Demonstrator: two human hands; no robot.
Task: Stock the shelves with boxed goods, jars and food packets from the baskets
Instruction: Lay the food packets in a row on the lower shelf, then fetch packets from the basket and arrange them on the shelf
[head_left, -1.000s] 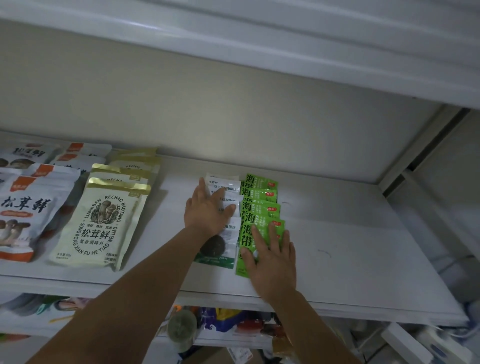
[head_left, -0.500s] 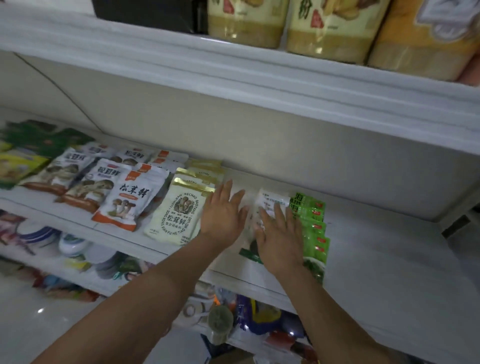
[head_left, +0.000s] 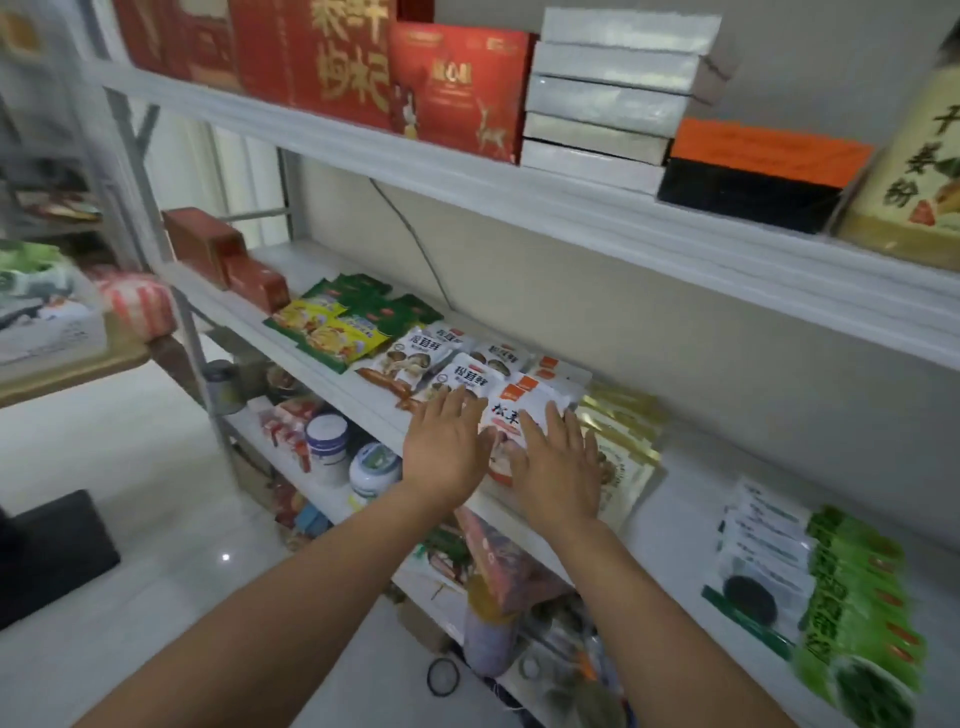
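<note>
In the head view, our left grip (head_left: 447, 452) lies flat, fingers straight and together, holding nothing. Our right grip (head_left: 558, 467) sits just beside it in the same way: flat, fingers straight, clasping nothing. Both rest at the front of the middle shelf (head_left: 680, 493).

Between the two grips lies a mushroom packet (head_left: 511, 410), white with an orange tab, its near end partly under the right grip's fingers. Just beyond the left grip's fingertips, more white packets (head_left: 457, 358) overlap in rows. Gold packets (head_left: 623, 441) lie just right of the right grip, one partly under its palm. Well off to the right of that grip are green packets (head_left: 857, 597). Beyond and left of the left grip lie yellow packets (head_left: 337, 338). Below and left of it, jars (head_left: 327, 441) stand on a lower shelf. High above both grips, red boxes (head_left: 457, 88) line the top shelf.
</note>
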